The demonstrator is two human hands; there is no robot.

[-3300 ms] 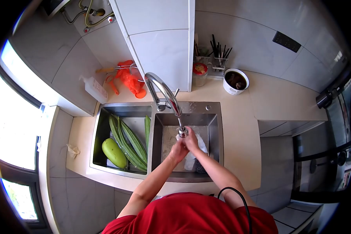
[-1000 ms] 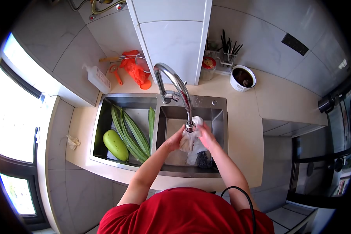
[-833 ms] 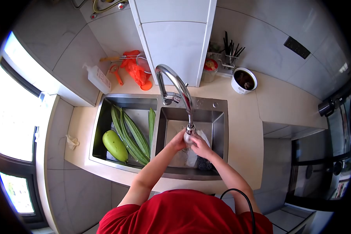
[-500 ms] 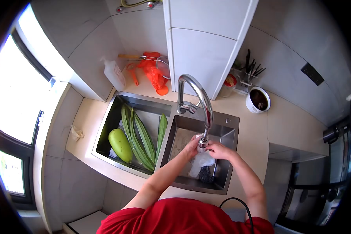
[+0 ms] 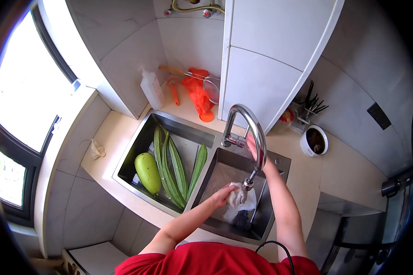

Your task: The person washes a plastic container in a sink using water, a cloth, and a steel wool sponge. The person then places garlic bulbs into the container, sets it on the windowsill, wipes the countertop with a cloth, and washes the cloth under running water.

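My left hand [image 5: 222, 195] is closed on a bunched white cloth [image 5: 236, 195], held right under the nozzle of the chrome faucet [image 5: 247, 184] above the right basin. My right hand [image 5: 253, 145] reaches up behind the curved spout to the faucet handle [image 5: 247, 131]; its fingers are at the lever, partly covered by the spout. Below the cloth, a translucent white plastic bag [image 5: 248, 203] and a dark scrubber [image 5: 241, 220] lie in the right basin. Whether water runs is hard to see.
The left basin [image 5: 137, 133] holds a green gourd [image 5: 147, 173] and several long ridged gourds [image 5: 178, 165]. Behind it stand a white pump bottle [image 5: 152, 90], an orange peeler [image 5: 174, 91] and a red plastic bag [image 5: 198, 94]. At right are a white pot [image 5: 311, 149] and a knife rack [image 5: 307, 112].
My right hand has left the cloth under the nozzle and moved up and back to the faucet handle. My left hand still holds the cloth. The whole view has shifted slightly.
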